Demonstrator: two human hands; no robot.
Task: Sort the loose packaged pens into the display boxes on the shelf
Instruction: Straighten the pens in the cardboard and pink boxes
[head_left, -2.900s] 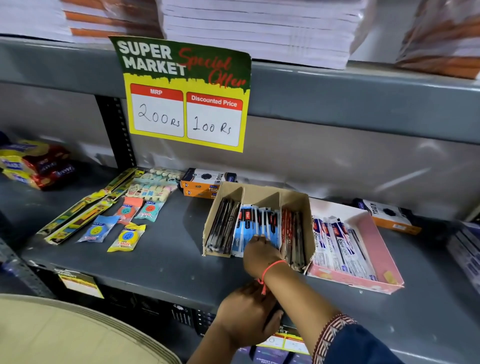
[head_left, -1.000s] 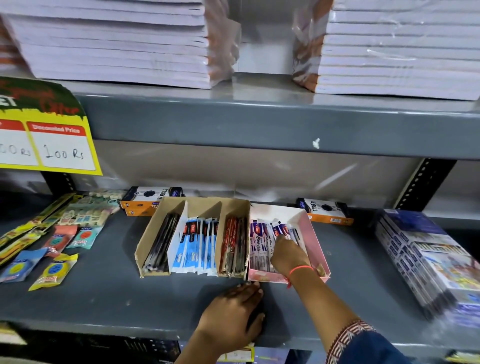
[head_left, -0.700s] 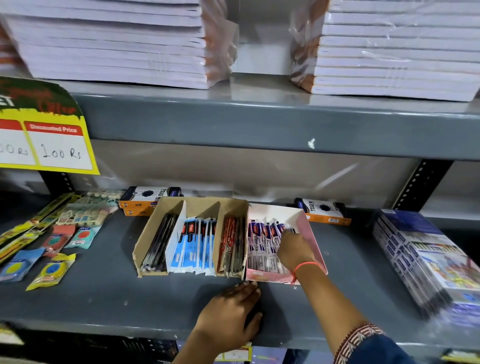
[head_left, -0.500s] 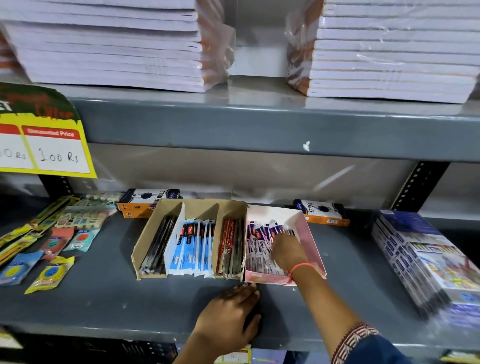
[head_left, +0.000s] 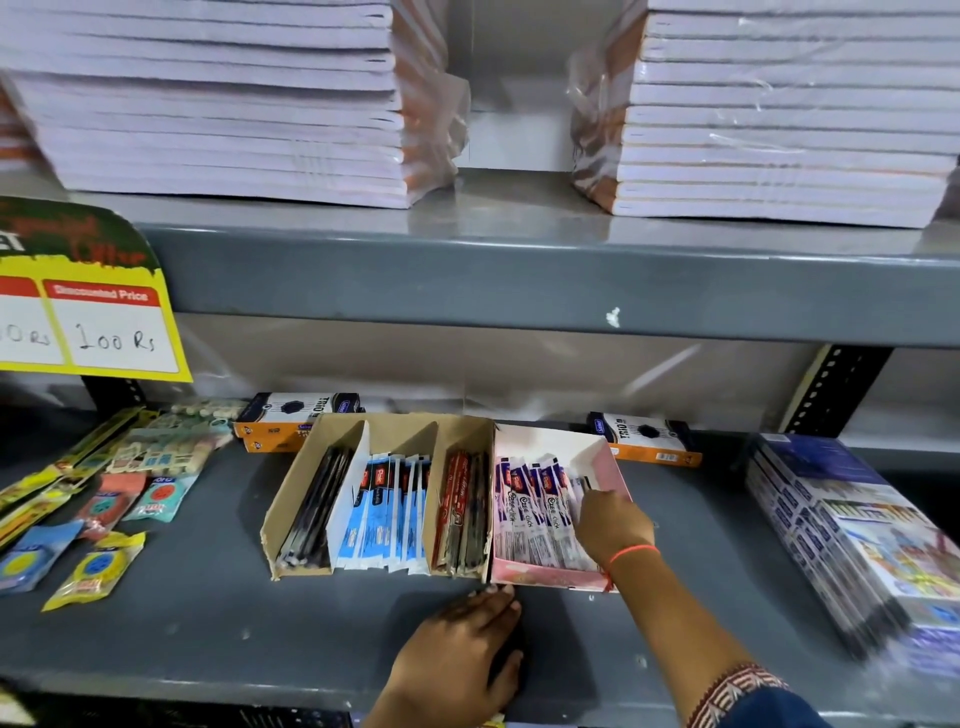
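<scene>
We see the right hand (head_left: 613, 522) inside the pink display box (head_left: 605, 457), fingers curled onto the white packaged pens (head_left: 535, 512); whether they are pinched closed on a packet we cannot tell. The pens' long axes run front to back, printed heads toward the shelf's rear. The hand hides the rightmost packets. The left hand (head_left: 457, 657) lies flat, fingers spread, on the grey shelf (head_left: 208, 613). The brown box (head_left: 306, 493) has three compartments: black, blue, red pens. Two orange cartons (head_left: 293, 423) stand behind.
</scene>
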